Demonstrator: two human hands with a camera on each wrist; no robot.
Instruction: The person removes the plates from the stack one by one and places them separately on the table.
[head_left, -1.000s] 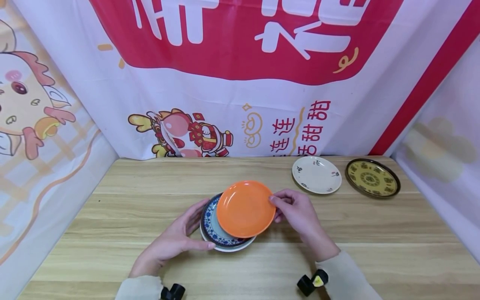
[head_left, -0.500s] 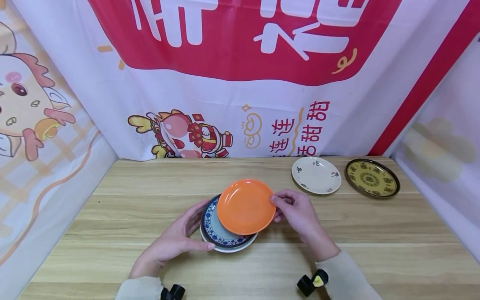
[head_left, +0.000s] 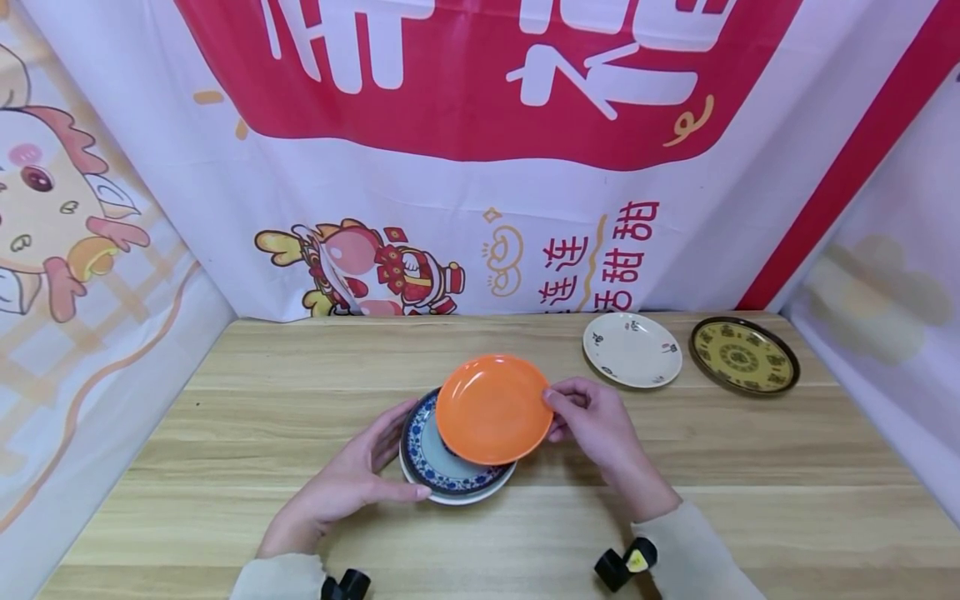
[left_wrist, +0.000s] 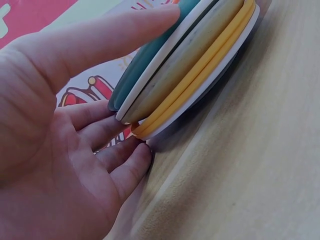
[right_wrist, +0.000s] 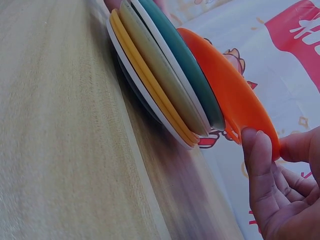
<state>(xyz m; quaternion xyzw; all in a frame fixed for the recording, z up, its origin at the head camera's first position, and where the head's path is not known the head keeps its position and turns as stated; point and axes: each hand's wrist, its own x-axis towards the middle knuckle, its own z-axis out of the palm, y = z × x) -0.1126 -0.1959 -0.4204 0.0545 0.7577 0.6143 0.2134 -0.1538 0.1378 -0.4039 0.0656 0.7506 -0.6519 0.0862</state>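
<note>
Behind the wooden tabletop (head_left: pixel 225 417), printed cloth (head_left: pixel 420 183) is hung, its big white lettering cut off by the top edge of the head view. And in front, the orange plate (head_left: pixel 491 408) is being held by the right hand (head_left: pixel 596 421), its right rim pinched between thumb and fingers, the plate lying just left of that hand! Some of those fingertips are hidden under the rim. Much of the blue-patterned plate (head_left: pixel 423 454) is covered by it, so the middle of that pattern can't be read; whether the two touch can't be told. Over to the left hand (left_wrist: pixel 65 130): the edge of the stack of plates (left_wrist: pixel 185 70) is gripped, thumb above, fingers at the side. The lowest layers are lost in shadow. Farther back, well apart, a white plate (head_left: pixel 633 350) and a brown-rimmed plate (head_left: pixel 745 357) are seen side by side.
</note>
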